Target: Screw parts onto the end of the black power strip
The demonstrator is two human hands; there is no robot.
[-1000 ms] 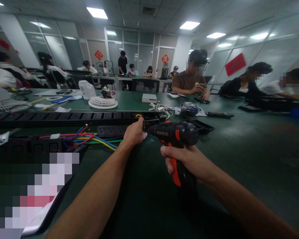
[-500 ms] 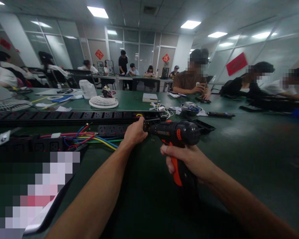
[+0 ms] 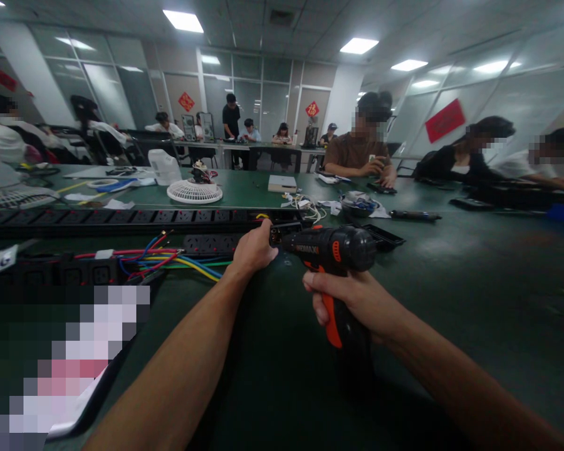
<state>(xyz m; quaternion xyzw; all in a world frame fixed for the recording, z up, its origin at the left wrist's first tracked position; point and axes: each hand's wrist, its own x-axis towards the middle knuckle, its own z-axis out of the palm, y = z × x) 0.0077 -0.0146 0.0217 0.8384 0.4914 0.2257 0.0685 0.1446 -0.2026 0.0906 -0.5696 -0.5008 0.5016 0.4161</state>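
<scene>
A dull green, flat surface spreads below the right grip, cut off at the frame's edges. Beyond the left grip runs one long black socket strip, its left end out of frame. One black-and-orange power drill sits in the right grip, fingers wrapped around its handle (the base sinks into shadow). Just left of the left grip lies one shorter black socket strip, partly hidden by that hand. Smooth red, blue, yellow and green wires trail further left. Well beyond the left grip is one round, slatted white grille. The left grip is clamped on a small black box-like housing at the drill's nose; most fingers are hidden, and whether the drill's tip touches it cannot be told.
</scene>
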